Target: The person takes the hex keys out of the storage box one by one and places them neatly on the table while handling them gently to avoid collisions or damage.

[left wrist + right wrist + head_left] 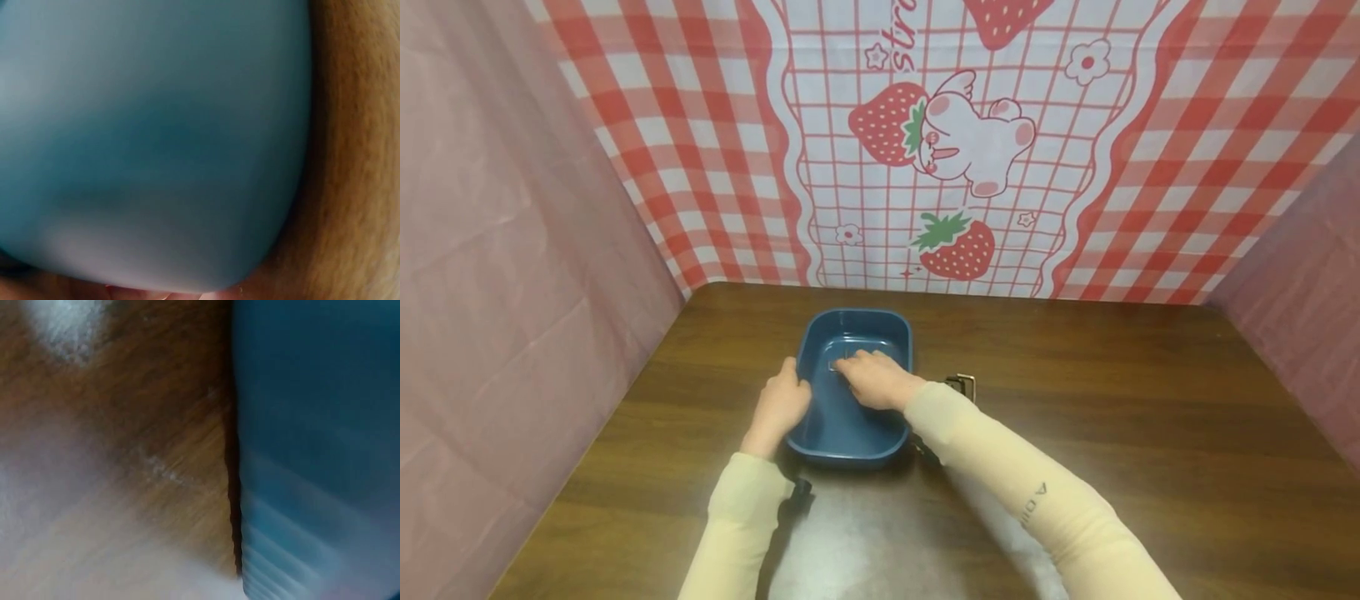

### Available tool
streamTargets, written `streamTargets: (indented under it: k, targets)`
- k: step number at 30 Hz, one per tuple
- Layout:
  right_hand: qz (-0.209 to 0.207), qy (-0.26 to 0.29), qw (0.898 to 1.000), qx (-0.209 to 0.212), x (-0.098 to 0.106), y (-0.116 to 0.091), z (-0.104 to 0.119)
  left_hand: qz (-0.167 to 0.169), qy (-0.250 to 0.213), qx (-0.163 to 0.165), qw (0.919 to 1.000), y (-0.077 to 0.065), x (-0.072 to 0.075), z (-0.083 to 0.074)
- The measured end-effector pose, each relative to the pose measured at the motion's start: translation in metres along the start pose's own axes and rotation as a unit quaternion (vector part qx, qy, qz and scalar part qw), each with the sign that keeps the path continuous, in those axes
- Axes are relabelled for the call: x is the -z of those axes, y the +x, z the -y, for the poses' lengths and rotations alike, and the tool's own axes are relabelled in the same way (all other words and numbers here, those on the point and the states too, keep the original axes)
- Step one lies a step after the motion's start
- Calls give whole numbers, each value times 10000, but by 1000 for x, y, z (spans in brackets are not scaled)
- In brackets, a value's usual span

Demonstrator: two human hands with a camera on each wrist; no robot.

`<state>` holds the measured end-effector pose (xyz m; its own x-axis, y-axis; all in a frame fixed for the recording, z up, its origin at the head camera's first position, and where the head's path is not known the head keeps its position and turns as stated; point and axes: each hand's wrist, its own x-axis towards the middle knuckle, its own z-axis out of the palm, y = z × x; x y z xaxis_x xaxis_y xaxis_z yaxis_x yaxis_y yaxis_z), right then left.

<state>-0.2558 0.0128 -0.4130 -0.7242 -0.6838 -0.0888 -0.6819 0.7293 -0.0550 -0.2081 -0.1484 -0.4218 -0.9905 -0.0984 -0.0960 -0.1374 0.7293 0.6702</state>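
The blue tray [846, 433] is set on the surface [1150, 433] at lower centre of the frame, its left rim pinched by the left hand [780, 406]. The right hand [877, 380] is held inside, near a small gold-edged item [832, 365]; whether that is pinched by its grip cannot be told.

The tray [848, 432] is solid blue. The desk [1112, 417] shows brown wood grain. Both sleeves [1007, 454] are pale yellow. The backdrop [700, 150] carries red-and-white gingham and strawberry prints.

Strawberry-print cloth [940, 150] hangs behind a wooden table [1090, 375].
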Motion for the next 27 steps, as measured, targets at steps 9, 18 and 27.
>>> streamTargets:
  k: [9,18,27]
  targets:
    - [-343,-304,9989,106,-5,2,7,-39,17,-38,10000,1,-1,0]
    - [-700,-684,9951,168,-11,4,8,-29,20,15,10000,3,-1,1]
    - [-475,-518,9975,26,-11,3,8,-6,38,46,10000,3,-1,0]
